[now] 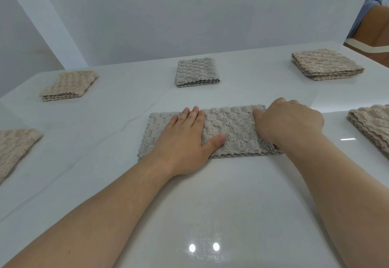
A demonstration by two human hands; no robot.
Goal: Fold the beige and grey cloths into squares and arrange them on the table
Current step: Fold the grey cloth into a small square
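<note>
The table [231, 194] is glossy and smooth, white with faint grey veins like polished stone, and its near part mirrors two bright light spots. The grey cloth [235, 129] is soft, matt fabric with a nubby, bobbled pile and wavy edges; the far grey cloth [196, 71] looks the same. The beige cloths [69, 84] [326, 63] [14, 143] [374, 124] share that bobbled, matt texture. The wall [189, 15] is smooth and matt.

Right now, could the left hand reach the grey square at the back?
Probably yes: only table lies between the left hand and the grey square, once it lifts off the cloth.
</note>
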